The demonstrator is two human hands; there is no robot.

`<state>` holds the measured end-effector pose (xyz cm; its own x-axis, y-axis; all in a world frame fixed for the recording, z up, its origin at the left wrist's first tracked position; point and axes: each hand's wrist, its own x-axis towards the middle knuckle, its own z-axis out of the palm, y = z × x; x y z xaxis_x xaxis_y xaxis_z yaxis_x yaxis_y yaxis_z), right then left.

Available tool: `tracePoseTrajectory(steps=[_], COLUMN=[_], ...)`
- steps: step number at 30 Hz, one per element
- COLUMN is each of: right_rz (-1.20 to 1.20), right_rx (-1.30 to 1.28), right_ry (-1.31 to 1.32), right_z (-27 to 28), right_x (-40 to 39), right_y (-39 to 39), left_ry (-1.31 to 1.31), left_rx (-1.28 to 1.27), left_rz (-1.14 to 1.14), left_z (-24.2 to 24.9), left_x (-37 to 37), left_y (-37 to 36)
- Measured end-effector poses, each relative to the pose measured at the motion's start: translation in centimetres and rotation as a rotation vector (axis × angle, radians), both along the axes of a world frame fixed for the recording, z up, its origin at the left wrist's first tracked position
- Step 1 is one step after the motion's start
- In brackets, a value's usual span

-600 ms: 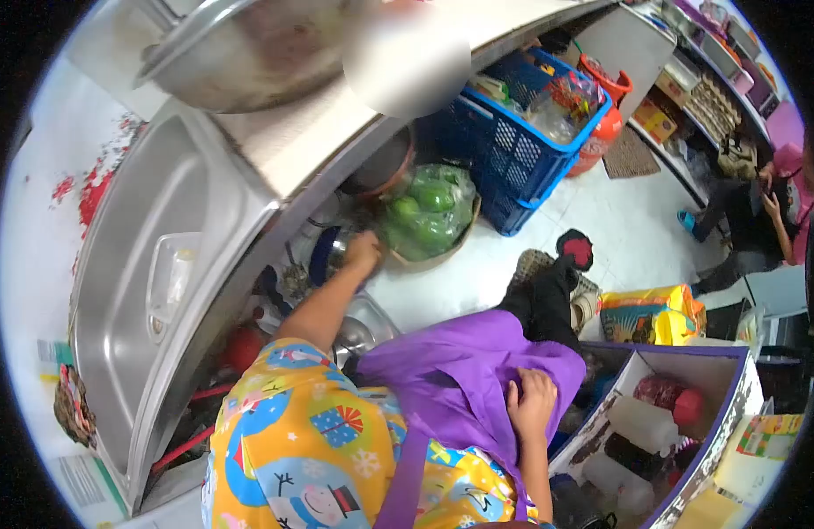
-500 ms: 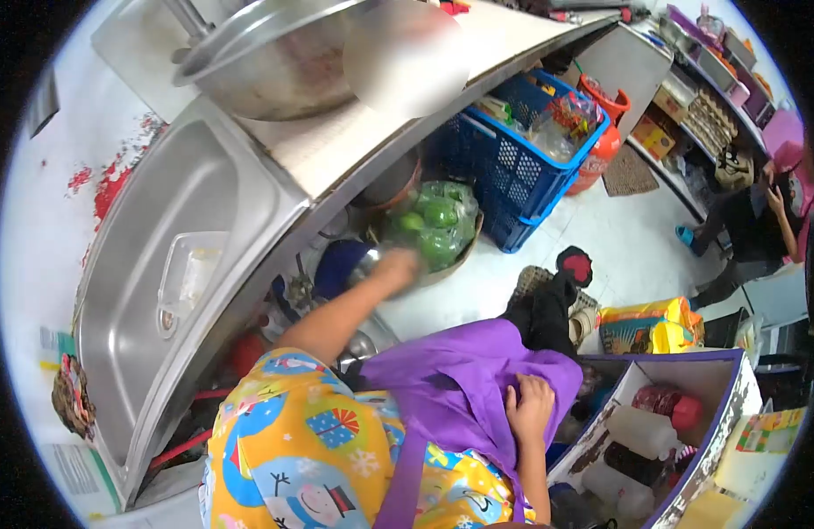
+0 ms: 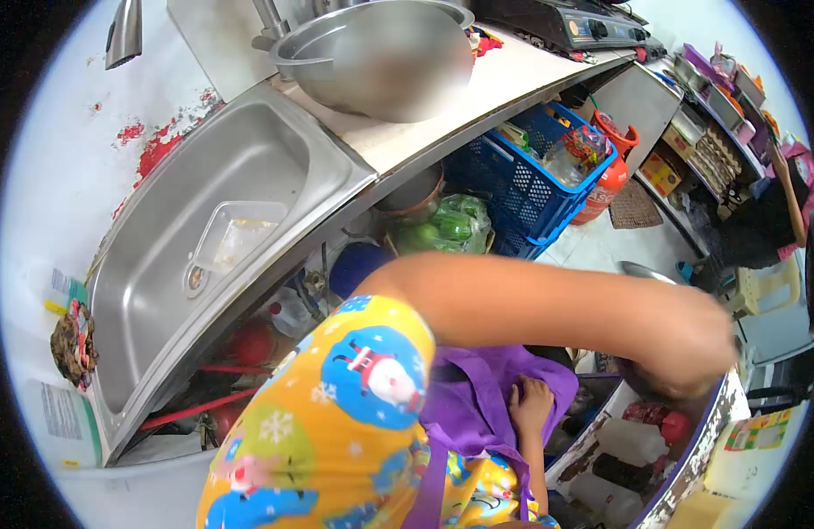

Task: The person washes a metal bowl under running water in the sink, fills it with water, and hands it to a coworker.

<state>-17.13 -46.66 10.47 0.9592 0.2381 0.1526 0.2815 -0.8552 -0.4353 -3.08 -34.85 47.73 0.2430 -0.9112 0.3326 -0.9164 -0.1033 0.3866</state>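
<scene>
While reaching rightward with the left hand, too blurred to tell whether clamped or apart, resting the right hand, unclenched, on the purple apron. Beyond the left forearm, a mostly hidden metal rim. Close by, a divided box with chipped edges; farther, a strip of pale floor. Too small to read: bright label print.

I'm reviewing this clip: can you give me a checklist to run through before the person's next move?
1. Left hand clear enough to read its grip: not ok, motion-blurred.
2. Metal rim near it held by that hand: cannot tell.
3. Right hand resting on the purple apron: ok.
4. Clear plastic container inside the sink: ok.
5. Large metal basin supported by the counter: ok.
</scene>
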Motion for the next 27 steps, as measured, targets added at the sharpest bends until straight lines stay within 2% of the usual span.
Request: tracePoseTrajectory(steps=[3,9,11,14,22,26,27], right_rz=[-0.008,-0.029,0.005,-0.037,0.027,0.013,0.015], right_rx=[0.025,-0.014,-0.029,-0.001,-0.025,-0.001,-0.005], right_ry=[-0.018,-0.048,-0.064,-0.013,-0.044,-0.049,-0.049], right_z=[0.5,0.9,-1.1,-0.8,-0.2,0.2,-0.1], right_x=[0.1,-0.4,-0.5,-0.4,-0.1,-0.1,0.0], right_y=[-0.2,-1.6,-0.9,-0.4,-0.7,-0.1,-0.1], left_ry=[-0.052,-0.062,-0.073,-0.066,0.004,0.058,0.052], left_rx=[0.105,0.170,0.218,0.216,0.134,-0.102,-0.050], left_rz=[-0.035,0.070,0.151,0.252,0.606,0.888,0.859], left_z=[4.9,9.7,11.3,14.2,22.3,22.8,23.1], left_x=[-0.5,0.2,-1.3,-3.1,-8.8,-11.7,-12.0], left_y=[-1.6,3.6,5.6,9.6,22.9,25.2,27.2])
